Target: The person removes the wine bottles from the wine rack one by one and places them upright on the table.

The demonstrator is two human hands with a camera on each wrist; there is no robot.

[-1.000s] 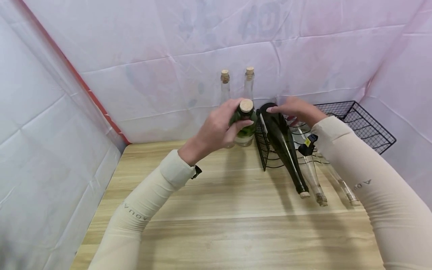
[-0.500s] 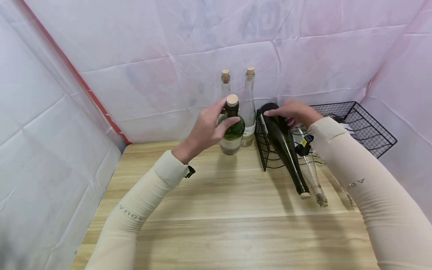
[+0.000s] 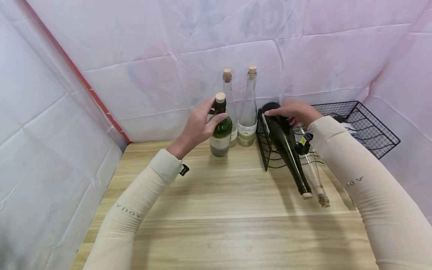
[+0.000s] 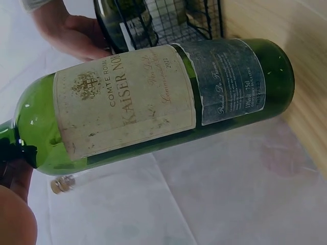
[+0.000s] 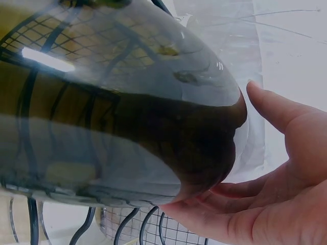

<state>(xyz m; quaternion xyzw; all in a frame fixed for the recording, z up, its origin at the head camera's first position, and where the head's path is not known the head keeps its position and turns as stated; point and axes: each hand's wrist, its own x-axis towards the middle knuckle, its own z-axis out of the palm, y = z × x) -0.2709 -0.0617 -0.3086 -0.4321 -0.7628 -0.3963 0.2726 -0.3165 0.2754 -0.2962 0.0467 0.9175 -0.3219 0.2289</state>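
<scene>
My left hand [image 3: 197, 129] grips the neck of a corked green wine bottle [image 3: 221, 140], upright at the back of the table. Its cream and grey labels face the left wrist camera [image 4: 127, 99]. Behind it stand two clear corked bottles [image 3: 247, 116]. My right hand [image 3: 297, 110] is at the base end of a dark green bottle [image 3: 285, 140] lying tilted in a black wire rack [image 3: 374, 129], cork toward me. In the right wrist view, fingers [image 5: 204, 219] curl under that base and the thumb is at its edge; full contact is unclear.
A clear corked bottle [image 3: 315, 180] lies in the rack beside the dark one. Another item with a white label [image 3: 349, 127] is farther right in the rack, partly hidden by my sleeve. White sheeting [image 3: 152, 82] walls the wooden table [image 3: 216, 225].
My left hand has carried the green wine bottle leftward from beside the rack, uncovering the clear bottles behind. My right hand has stayed at the dark bottle's base, nearly still.
</scene>
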